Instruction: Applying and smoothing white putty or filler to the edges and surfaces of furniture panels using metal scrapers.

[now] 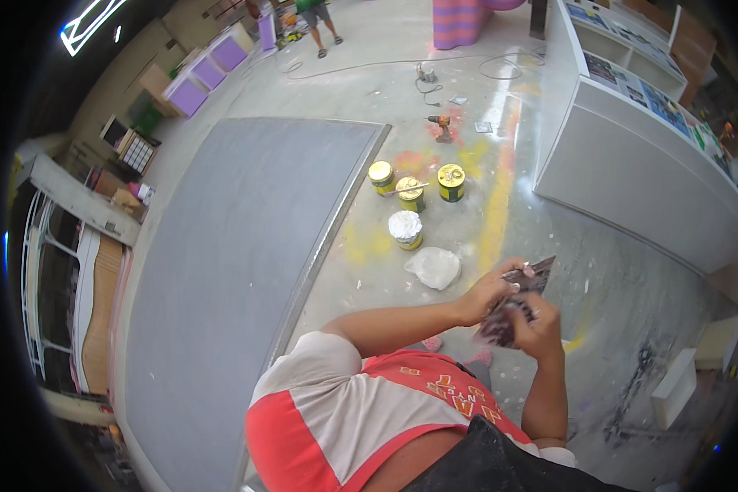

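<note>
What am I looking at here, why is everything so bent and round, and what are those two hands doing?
A camera worn on a person's head looks down; its wide fisheye lens bends straight edges. There is no machine, only bare hands. The left hand and the right hand together hold two flat, dark, smeared scraper blades, one against the other. On the paint-spattered concrete floor lie a large grey flat panel, four small yellow tins, one heaped with white paste, a crumpled clear plastic bag and an orange cordless drill. A long white cabinet stands to the right.
</note>
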Action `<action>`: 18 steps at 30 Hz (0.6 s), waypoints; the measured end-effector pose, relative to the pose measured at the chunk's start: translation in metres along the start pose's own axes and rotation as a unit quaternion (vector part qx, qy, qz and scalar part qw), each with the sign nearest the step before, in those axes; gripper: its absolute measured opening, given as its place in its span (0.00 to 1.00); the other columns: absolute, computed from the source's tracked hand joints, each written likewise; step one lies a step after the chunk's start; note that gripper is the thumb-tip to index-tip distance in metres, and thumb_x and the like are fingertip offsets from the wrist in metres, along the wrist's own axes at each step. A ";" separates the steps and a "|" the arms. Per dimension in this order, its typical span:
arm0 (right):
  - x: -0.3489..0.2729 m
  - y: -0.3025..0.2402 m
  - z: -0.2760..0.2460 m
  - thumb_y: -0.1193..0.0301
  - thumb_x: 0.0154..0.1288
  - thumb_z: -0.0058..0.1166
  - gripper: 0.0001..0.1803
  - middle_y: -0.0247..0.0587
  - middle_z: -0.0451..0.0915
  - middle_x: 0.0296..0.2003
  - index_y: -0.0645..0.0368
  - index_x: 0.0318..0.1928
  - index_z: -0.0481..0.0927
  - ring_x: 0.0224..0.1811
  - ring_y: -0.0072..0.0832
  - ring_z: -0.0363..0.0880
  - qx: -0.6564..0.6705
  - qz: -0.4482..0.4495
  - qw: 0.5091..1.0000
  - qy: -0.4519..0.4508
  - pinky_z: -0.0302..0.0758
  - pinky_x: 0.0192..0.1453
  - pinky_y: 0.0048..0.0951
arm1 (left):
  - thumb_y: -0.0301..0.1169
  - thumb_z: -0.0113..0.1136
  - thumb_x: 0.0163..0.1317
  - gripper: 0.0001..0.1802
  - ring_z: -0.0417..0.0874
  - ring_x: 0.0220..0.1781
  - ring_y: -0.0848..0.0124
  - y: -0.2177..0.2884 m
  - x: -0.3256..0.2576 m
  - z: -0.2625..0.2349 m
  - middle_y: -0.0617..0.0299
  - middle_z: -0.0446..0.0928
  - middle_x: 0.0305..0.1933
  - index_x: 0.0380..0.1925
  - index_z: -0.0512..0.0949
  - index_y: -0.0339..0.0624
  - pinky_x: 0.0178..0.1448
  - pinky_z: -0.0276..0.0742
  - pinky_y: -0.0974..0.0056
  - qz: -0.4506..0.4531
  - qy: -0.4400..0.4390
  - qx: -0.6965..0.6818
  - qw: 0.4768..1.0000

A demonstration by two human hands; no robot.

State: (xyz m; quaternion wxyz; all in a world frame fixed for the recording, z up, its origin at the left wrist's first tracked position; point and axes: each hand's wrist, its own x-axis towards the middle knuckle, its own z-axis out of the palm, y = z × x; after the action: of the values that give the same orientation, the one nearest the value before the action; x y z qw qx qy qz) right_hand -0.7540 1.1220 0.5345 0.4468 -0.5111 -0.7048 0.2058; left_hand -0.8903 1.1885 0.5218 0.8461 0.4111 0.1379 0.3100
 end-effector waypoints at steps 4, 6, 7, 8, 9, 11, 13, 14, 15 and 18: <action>0.005 0.019 -0.024 0.76 0.44 0.53 0.05 0.47 0.74 0.20 0.61 0.25 0.74 0.22 0.45 0.73 -0.010 0.012 0.999 0.051 0.68 0.25 0.37 | 0.30 0.44 0.51 0.19 0.65 0.48 0.73 -0.013 0.002 0.028 0.61 0.64 0.44 0.46 0.61 0.43 0.54 0.60 0.68 0.036 0.064 0.088 0.993; 0.005 0.028 -0.020 0.76 0.44 0.52 0.04 0.47 0.74 0.20 0.60 0.25 0.74 0.22 0.44 0.73 -0.001 -0.062 0.998 0.016 0.68 0.25 0.37 | 0.30 0.42 0.52 0.17 0.64 0.47 0.73 -0.013 0.008 0.035 0.61 0.63 0.44 0.45 0.61 0.42 0.53 0.60 0.69 0.045 0.085 0.101 0.990; 0.004 0.025 -0.015 0.76 0.43 0.51 0.04 0.45 0.74 0.20 0.59 0.25 0.74 0.22 0.43 0.73 0.031 -0.105 0.994 0.010 0.68 0.25 0.37 | 0.29 0.41 0.53 0.17 0.64 0.47 0.74 -0.010 0.008 0.037 0.61 0.63 0.44 0.44 0.61 0.42 0.53 0.60 0.69 0.026 0.099 0.098 0.990; 0.004 0.018 -0.014 0.76 0.41 0.52 0.06 0.44 0.73 0.19 0.58 0.26 0.74 0.22 0.42 0.72 0.040 -0.140 0.989 0.000 0.67 0.25 0.36 | 0.29 0.40 0.53 0.16 0.64 0.48 0.74 -0.010 0.008 0.039 0.61 0.63 0.44 0.44 0.61 0.42 0.53 0.60 0.69 0.006 0.111 0.094 0.989; 0.003 0.014 -0.015 0.76 0.41 0.52 0.06 0.43 0.73 0.19 0.58 0.26 0.74 0.22 0.41 0.72 0.030 -0.147 0.989 -0.015 0.66 0.25 0.36 | 0.29 0.40 0.53 0.16 0.64 0.47 0.74 -0.014 0.007 0.037 0.62 0.63 0.43 0.44 0.61 0.41 0.53 0.59 0.69 0.040 0.106 0.159 0.981; 0.004 0.014 -0.018 0.76 0.40 0.52 0.06 0.42 0.73 0.19 0.58 0.25 0.74 0.22 0.41 0.72 0.021 -0.158 0.987 -0.036 0.66 0.25 0.36 | 0.29 0.40 0.53 0.17 0.64 0.47 0.74 -0.018 0.001 0.037 0.62 0.63 0.43 0.44 0.61 0.41 0.53 0.59 0.69 0.054 0.129 0.187 0.972; 0.007 0.016 -0.022 0.75 0.42 0.53 0.05 0.43 0.73 0.20 0.58 0.25 0.74 0.22 0.41 0.73 0.051 -0.174 0.980 -0.077 0.67 0.25 0.36 | 0.29 0.40 0.52 0.17 0.64 0.47 0.74 -0.018 -0.004 0.043 0.62 0.63 0.43 0.44 0.61 0.42 0.53 0.59 0.69 0.052 0.166 0.189 0.966; 0.006 0.018 -0.026 0.75 0.42 0.53 0.05 0.43 0.73 0.20 0.58 0.25 0.74 0.22 0.41 0.73 0.048 -0.177 0.980 -0.081 0.67 0.25 0.36 | 0.29 0.40 0.52 0.17 0.64 0.47 0.74 -0.020 -0.008 0.047 0.62 0.63 0.43 0.44 0.61 0.42 0.53 0.59 0.69 0.057 0.167 0.186 0.967; 0.009 0.022 -0.030 0.74 0.43 0.54 0.05 0.44 0.73 0.19 0.59 0.25 0.74 0.22 0.42 0.73 0.072 -0.116 0.986 -0.097 0.67 0.24 0.36 | 0.29 0.40 0.52 0.17 0.64 0.46 0.75 -0.017 -0.011 0.048 0.62 0.63 0.41 0.44 0.61 0.42 0.52 0.59 0.71 0.092 0.174 0.165 0.967; 0.009 0.018 -0.027 0.72 0.45 0.56 0.05 0.47 0.73 0.18 0.59 0.23 0.75 0.21 0.43 0.73 0.058 -0.021 0.995 -0.083 0.68 0.24 0.37 | 0.29 0.42 0.52 0.18 0.64 0.46 0.75 -0.011 -0.032 0.058 0.62 0.62 0.41 0.45 0.60 0.41 0.52 0.59 0.71 0.127 0.186 0.051 0.973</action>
State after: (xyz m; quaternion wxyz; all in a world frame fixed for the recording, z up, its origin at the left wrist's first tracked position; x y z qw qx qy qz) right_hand -0.7227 1.1324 0.5390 0.4201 -0.4510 -0.7367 0.2782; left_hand -0.8823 1.1273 0.5492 0.7371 0.4030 0.2549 0.4788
